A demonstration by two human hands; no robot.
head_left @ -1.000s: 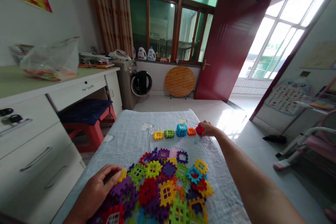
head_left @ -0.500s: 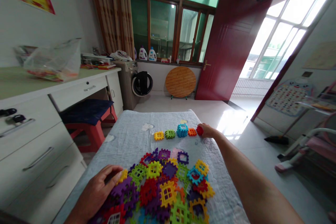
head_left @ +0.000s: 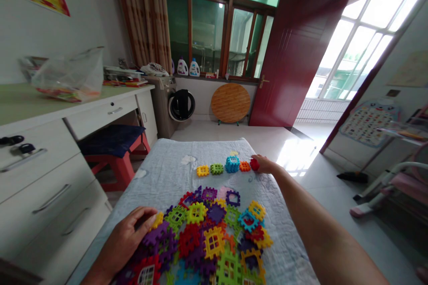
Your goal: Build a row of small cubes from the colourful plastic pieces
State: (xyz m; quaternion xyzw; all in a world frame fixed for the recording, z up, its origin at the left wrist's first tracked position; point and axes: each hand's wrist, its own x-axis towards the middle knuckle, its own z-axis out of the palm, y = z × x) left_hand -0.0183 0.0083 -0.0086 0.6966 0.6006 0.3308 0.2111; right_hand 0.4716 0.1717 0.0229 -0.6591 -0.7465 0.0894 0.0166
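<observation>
**Red block at the end of the row**

The right hand (head_left: 264, 164) is stretched far out over the blue cloth (head_left: 167, 178). Its fingers are closed around a red block (head_left: 254, 164). The red block sits at the right end of a row, just beside an orange block (head_left: 244, 166). Next in the row come a blue cube (head_left: 232, 164), a green block (head_left: 216, 168) and a yellow block (head_left: 202, 170).

The left hand (head_left: 125, 240) lies near the body. Its fingers are spread a little and rest on the left edge of a big pile (head_left: 210, 240) of bright blocks, touching a yellow piece (head_left: 156, 221).
</observation>
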